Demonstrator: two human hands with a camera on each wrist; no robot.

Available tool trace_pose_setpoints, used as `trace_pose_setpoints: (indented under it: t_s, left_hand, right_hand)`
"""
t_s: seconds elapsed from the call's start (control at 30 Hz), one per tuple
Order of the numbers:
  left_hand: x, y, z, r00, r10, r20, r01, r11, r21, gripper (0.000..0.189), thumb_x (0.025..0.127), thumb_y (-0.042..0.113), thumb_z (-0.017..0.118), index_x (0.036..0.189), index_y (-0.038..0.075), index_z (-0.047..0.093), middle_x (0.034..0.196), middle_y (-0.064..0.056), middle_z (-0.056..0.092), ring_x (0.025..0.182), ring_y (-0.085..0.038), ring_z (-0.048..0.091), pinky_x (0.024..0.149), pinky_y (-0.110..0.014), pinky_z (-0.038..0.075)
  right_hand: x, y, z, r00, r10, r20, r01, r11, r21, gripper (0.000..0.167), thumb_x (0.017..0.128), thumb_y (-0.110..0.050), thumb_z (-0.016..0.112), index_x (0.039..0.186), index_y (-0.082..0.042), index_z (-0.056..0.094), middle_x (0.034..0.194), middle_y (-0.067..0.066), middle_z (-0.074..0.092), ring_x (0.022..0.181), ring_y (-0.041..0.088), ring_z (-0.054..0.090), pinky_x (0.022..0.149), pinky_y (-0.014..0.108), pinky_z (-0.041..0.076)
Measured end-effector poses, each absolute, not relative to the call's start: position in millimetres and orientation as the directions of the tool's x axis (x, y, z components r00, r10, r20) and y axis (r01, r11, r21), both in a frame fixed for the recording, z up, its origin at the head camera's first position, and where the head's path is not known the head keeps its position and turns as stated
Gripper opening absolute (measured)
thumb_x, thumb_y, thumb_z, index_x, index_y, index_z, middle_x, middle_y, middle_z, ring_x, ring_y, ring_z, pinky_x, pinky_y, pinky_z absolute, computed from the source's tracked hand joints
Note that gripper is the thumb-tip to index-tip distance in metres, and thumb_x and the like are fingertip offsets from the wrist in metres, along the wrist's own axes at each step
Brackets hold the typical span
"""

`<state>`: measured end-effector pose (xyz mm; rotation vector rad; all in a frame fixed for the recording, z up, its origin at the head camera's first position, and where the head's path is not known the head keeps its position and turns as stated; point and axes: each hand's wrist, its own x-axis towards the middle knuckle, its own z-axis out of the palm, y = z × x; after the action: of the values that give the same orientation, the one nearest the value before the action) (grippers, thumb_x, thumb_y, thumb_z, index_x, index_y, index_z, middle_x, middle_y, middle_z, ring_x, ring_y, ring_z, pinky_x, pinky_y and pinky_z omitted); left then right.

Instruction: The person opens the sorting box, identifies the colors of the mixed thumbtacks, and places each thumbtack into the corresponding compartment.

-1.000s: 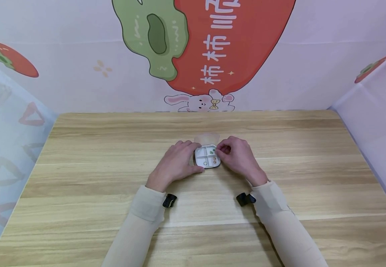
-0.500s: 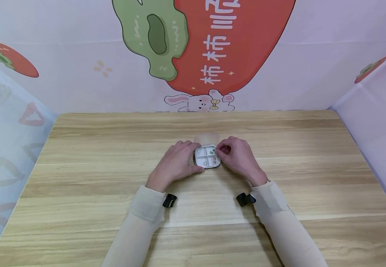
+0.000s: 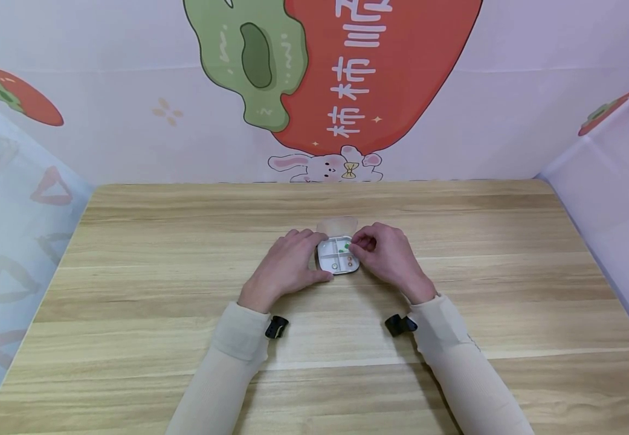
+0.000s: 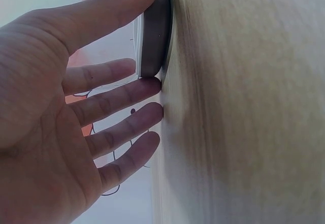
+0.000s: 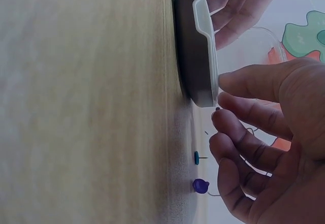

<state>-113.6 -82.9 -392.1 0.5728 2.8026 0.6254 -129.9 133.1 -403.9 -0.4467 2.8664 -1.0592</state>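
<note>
A small white pill box (image 3: 327,264) with four compartments sits on the table, its clear lid (image 3: 338,226) swung up at the back. Small green pieces (image 3: 342,250) lie in the back right compartment, orange-brown ones (image 3: 350,261) in the front right, and a small round piece (image 3: 335,266) in the front left. My left hand (image 3: 287,266) grips the box from the left, thumb at its front, index finger at the back corner. My right hand (image 3: 387,254) has thumb and index fingertips at the back right compartment, other fingers curled; I cannot tell whether they pinch a piece.
Beyond the box in the right wrist view, a teal thumbtack (image 5: 197,158) and a purple push pin (image 5: 200,186) stand on the wooden table (image 3: 156,302). A printed cloth (image 3: 455,109) rises along the table's back edge, and more cloth hangs at both sides.
My right fingertips have shifted slightly left over the back right compartment, and the green pieces there lie differently and show more brightly. The left hand and the box have stayed put.
</note>
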Motion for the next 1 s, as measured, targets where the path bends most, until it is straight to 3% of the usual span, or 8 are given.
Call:
trace_pose_setpoints:
  t_s: [1.0]
  left_hand:
    - [-114, -83, -391, -0.9, 0.417, -0.128, 0.323, 0.834, 0.448, 0.071, 0.082, 0.042, 0.085, 0.139, 0.01, 0.059, 0.133, -0.007, 0.061, 0.117, -0.027, 0.054, 0.104, -0.046, 0.043]
  right_hand:
    - [-131, 144, -393, -0.965, -0.26, 0.007, -0.199, 0.717, -0.668, 0.014, 0.091, -0.016, 0.075, 0.1, -0.005, 0.075, 0.089, 0.005, 0.069, 0.079, 0.019, 0.062, 0.071, 0.035, 0.051]
